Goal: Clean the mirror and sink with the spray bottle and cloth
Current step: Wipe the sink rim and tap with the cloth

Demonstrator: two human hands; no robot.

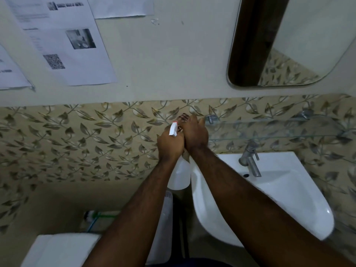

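My left hand point(170, 145) grips the neck of a white spray bottle point(179, 176), held upright in front of the leaf-patterned tiles, left of the sink point(269, 191). Its white trigger head with a red tip point(173, 129) sticks up above my fingers. My right hand point(196, 134) presses against the left one, closed around a dark checked cloth point(183, 118), of which only a small bit shows past the fingertips. The mirror point(279, 41) hangs on the wall at the upper right, well above both hands.
A metal tap point(250, 160) stands at the back of the sink, with a glass shelf point(269, 130) above it. Printed sheets point(63, 39) are stuck on the wall at the upper left. A white toilet cistern point(57, 249) sits at the lower left.
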